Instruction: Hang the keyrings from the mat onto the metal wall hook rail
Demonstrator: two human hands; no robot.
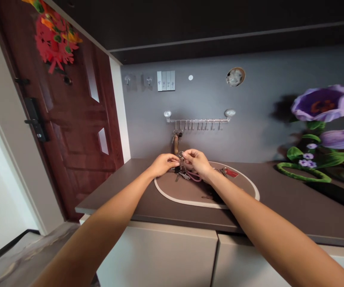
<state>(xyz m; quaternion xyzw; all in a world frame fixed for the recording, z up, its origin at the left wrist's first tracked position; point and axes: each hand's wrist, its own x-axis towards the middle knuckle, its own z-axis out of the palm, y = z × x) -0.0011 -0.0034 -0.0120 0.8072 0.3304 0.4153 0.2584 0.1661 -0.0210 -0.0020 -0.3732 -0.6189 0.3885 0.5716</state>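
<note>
Between my two hands a bunch of keys (184, 174) hangs from metal rings, above the oval mat (172, 194) with a pale rim. My right hand (196, 160) pinches the upper ring (181, 154) between thumb and finger. My left hand (166, 164) is closed at the left side of the bunch, its fingertips against the keys. A pink loop (194, 176) shows below my right hand. Just behind, other keys with a brown holder (176, 144) hang from the left end of the clear hook rail (200, 120).
On the mat lie a red card (231, 172) and more keys, partly behind my right arm. Purple flowers (324, 105) with a green ring stand at the right of the counter (282, 207). A dark shelf (219, 24) overhangs it. At the left is a red-brown door (76, 107).
</note>
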